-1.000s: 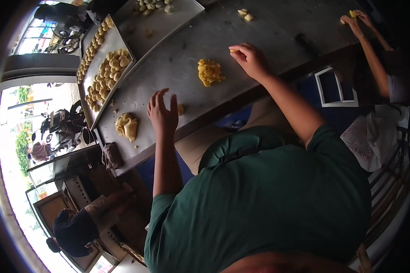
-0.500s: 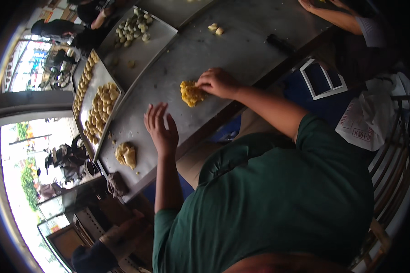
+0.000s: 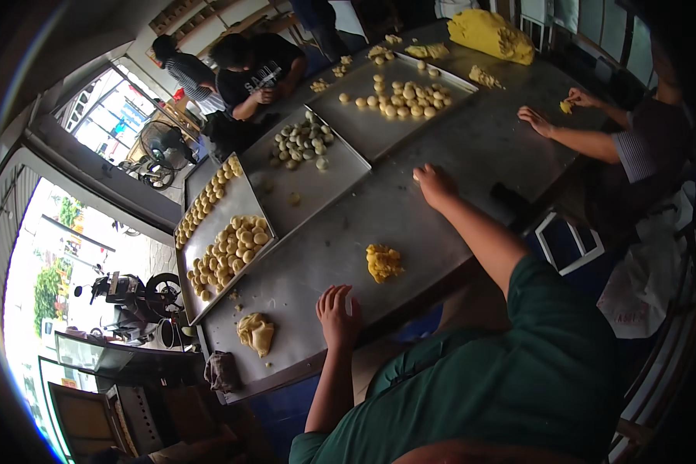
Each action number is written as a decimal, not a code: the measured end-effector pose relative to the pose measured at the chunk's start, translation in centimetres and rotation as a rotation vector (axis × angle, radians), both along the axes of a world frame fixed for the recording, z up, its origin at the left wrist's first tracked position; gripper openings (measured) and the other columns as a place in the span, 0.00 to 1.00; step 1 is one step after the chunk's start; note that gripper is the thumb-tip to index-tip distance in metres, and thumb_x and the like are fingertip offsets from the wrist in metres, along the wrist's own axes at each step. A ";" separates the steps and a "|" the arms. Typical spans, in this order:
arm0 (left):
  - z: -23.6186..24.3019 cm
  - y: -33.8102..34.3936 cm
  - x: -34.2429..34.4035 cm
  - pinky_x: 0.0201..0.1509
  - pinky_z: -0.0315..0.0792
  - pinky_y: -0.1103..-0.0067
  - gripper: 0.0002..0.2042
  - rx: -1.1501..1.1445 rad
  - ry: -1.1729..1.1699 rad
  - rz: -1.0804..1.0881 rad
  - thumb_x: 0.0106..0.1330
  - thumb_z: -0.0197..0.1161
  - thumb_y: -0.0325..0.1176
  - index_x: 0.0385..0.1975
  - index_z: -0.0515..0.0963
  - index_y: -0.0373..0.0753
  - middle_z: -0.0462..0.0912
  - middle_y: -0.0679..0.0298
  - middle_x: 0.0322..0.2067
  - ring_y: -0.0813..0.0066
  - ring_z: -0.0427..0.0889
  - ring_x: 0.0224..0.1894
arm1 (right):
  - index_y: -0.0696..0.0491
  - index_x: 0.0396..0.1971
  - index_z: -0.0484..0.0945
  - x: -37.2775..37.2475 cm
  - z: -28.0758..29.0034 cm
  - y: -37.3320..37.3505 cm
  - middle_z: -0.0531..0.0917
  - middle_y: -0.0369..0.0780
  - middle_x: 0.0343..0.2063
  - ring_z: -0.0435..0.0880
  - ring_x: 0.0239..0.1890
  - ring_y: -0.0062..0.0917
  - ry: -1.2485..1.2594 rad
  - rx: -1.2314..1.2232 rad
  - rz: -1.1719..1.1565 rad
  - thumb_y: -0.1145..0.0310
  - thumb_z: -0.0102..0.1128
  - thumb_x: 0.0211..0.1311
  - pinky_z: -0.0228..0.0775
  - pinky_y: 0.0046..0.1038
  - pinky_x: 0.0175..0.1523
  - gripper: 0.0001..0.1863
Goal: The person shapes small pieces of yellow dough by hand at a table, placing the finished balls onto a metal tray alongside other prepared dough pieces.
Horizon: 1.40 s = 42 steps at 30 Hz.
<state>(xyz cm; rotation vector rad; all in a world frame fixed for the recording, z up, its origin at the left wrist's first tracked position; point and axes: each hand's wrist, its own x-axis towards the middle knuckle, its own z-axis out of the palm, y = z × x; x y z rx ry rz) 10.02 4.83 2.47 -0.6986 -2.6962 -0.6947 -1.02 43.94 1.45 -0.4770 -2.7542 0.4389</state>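
My right hand (image 3: 435, 186) reaches out over the metal table, its fingers closed around a small pale dough piece (image 3: 417, 177) that is mostly hidden by them. Near the table's front edge, my left hand (image 3: 338, 317) has its fingers apart and holds nothing. A crumbly yellow lump of filling (image 3: 383, 264) lies between the two hands, touched by neither. Left of my left hand sits a smooth pale lump of dough (image 3: 256, 333) with a few crumbs around it.
Beyond lie a tray (image 3: 266, 255) of round dough balls, another tray (image 3: 346, 185) with greyish balls and a third tray (image 3: 458, 97) of pale balls. A big yellow mass (image 3: 491, 36) stands at the far end. At right, a co-worker's hands (image 3: 537, 122) are over the table. A cloth (image 3: 222, 372) lies at the left corner.
My right hand has left the yellow filling and stretched farther over the table to the small dough pieces. My left hand stays near the front edge. The view has shifted, showing more of the far table.
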 end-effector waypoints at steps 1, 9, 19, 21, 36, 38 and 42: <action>0.1 0.2 0.1 0.75 0.59 0.60 0.15 0.011 -0.008 0.003 0.67 0.64 0.34 0.53 0.80 0.45 0.83 0.62 0.55 0.61 0.75 0.66 | 0.49 0.47 0.80 0.7 -0.1 -0.7 0.81 0.45 0.47 0.82 0.50 0.42 0.003 -0.105 0.040 0.67 0.60 0.69 0.76 0.42 0.53 0.09; -0.7 -0.1 -1.5 0.76 0.58 0.60 0.20 0.052 -0.096 0.026 0.68 0.65 0.37 0.59 0.76 0.45 0.79 0.59 0.60 0.58 0.73 0.68 | 0.47 0.48 0.84 4.7 3.1 -15.2 0.84 0.46 0.47 0.82 0.51 0.43 0.195 -0.552 0.650 0.68 0.65 0.65 0.75 0.41 0.58 0.12; -0.8 1.3 -7.3 0.71 0.64 0.59 0.21 -0.095 -0.113 0.077 0.67 0.67 0.42 0.60 0.77 0.52 0.75 0.61 0.64 0.56 0.70 0.69 | 0.55 0.58 0.81 9.2 -2.8 -11.7 0.83 0.45 0.60 0.79 0.65 0.39 0.150 -0.231 0.737 0.55 0.61 0.72 0.64 0.41 0.73 0.23; -0.6 0.8 -7.7 0.71 0.64 0.60 0.18 -0.147 -0.063 0.084 0.66 0.68 0.42 0.55 0.81 0.51 0.76 0.63 0.63 0.57 0.71 0.68 | 0.55 0.57 0.82 11.1 -3.4 -10.2 0.82 0.45 0.61 0.78 0.66 0.38 0.156 -0.117 0.752 0.59 0.57 0.74 0.65 0.40 0.73 0.20; -2.0 -1.6 -2.7 0.72 0.61 0.63 0.14 0.037 -0.015 0.198 0.70 0.67 0.43 0.52 0.82 0.49 0.85 0.64 0.50 0.60 0.78 0.60 | 0.51 0.50 0.87 14.7 -1.6 -10.7 0.86 0.38 0.54 0.85 0.55 0.33 0.329 0.037 0.975 0.69 0.64 0.66 0.80 0.32 0.60 0.14; -1.3 -1.5 -2.3 0.71 0.62 0.63 0.14 -0.034 0.000 0.188 0.69 0.67 0.44 0.51 0.82 0.49 0.85 0.65 0.50 0.60 0.79 0.60 | 0.51 0.46 0.87 14.9 0.3 -10.0 0.87 0.37 0.50 0.86 0.52 0.33 0.015 -0.113 0.945 0.68 0.65 0.65 0.81 0.34 0.57 0.12; -1.6 -1.7 -2.8 0.70 0.62 0.63 0.14 -0.055 -0.054 0.192 0.69 0.67 0.44 0.51 0.82 0.50 0.85 0.65 0.49 0.61 0.79 0.59 | 0.51 0.46 0.86 13.5 1.6 -11.9 0.88 0.38 0.44 0.86 0.50 0.35 0.350 -0.125 0.777 0.72 0.61 0.65 0.81 0.35 0.54 0.12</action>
